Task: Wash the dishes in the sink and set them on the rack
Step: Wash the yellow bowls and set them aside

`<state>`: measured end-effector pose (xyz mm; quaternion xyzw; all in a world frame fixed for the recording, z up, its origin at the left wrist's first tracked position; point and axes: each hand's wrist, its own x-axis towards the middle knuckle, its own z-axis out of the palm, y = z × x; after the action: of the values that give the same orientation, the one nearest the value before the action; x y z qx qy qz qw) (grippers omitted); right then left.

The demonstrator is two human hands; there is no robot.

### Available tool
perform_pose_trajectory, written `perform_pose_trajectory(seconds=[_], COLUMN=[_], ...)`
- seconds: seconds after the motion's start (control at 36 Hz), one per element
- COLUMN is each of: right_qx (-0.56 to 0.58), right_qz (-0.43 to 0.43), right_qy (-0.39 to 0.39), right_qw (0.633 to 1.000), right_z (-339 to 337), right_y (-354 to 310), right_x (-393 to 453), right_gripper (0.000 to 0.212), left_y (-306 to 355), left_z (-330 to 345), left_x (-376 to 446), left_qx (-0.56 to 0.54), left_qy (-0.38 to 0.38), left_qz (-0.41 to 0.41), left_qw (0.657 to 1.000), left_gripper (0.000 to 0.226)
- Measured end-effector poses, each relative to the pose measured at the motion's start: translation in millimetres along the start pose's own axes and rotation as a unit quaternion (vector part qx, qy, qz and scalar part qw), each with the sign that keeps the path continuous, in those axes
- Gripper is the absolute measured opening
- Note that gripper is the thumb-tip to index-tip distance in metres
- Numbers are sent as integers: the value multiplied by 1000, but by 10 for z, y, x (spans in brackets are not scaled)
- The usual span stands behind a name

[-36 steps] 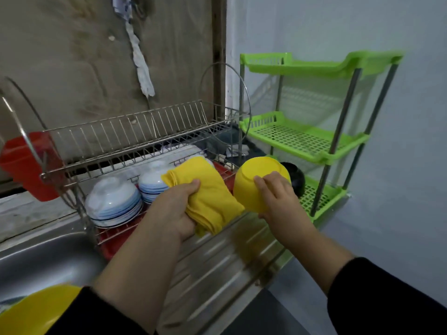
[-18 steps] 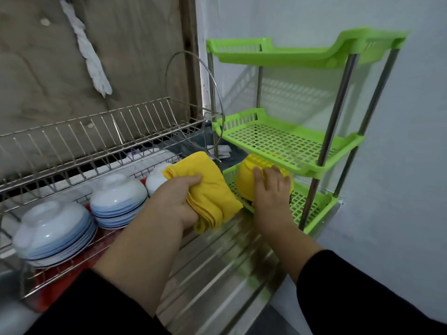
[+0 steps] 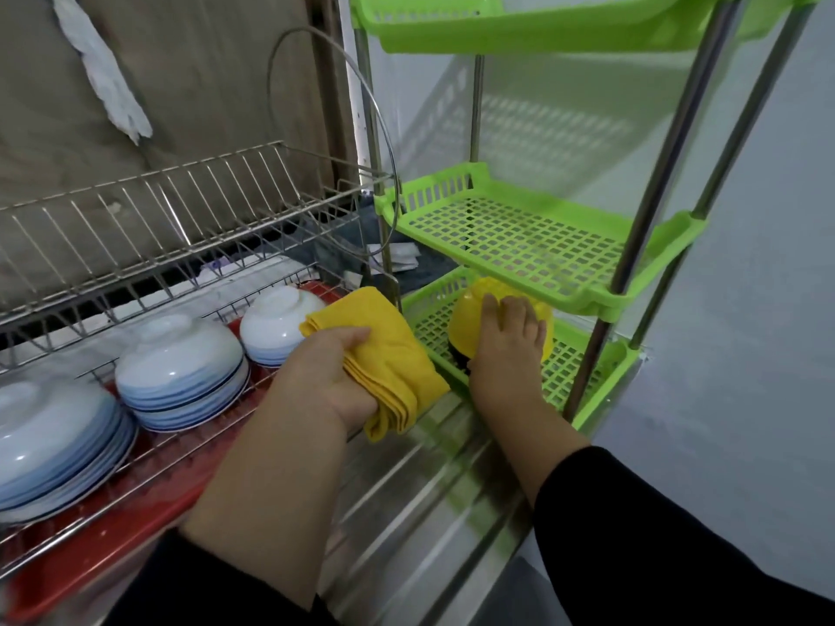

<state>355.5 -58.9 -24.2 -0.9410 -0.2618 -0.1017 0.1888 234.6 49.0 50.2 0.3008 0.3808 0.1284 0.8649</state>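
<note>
Under the right hand [image 3: 506, 354], yellow bowl [image 3: 470, 323] sits inverted, apparently on green rack [image 3: 587, 377].

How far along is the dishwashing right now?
Done: three stacks of white-and-blue ceramic bowls sit upside down on the wire dish rack. In hand: the right hand sets an upturned yellow plastic bowl on the green plastic shelf's bottom tier; the left hand grips a folded yellow cloth. What's left is unclear, the sink being out of view.

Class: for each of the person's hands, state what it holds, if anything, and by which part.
Left hand: folded yellow cloth, gripped at its near edge. Right hand: upturned yellow plastic bowl, fingers spread over its outer side.
</note>
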Motion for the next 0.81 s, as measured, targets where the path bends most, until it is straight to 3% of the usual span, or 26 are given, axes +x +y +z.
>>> perform_pose_trajectory(seconds=[0.36,0.56,0.69,0.81], right_qx=[-14,101,337,508], right_qz=[21,-67,-22,10], right_qy=[-14,35,-68,-178], right_qw=[1000,992,939,843], right_z=[-34,-157,-377,-506], right_y=[-71,-238,-458,-581], right_x=[-29,-171,-443,-692], right_gripper=[78,54,28,22], left_y=[-31,-90,-127,-162], left_z=[-59,-93,-189,-328], left_x=[40,-146,-372,-557], left_qx=[-11,-15,-35,-28], left_qy=[5,-7,-30,-65], left_qz=[-7,13,29,39], left_qw=[1000,1000,998,997], left_gripper=[46,35,24,26])
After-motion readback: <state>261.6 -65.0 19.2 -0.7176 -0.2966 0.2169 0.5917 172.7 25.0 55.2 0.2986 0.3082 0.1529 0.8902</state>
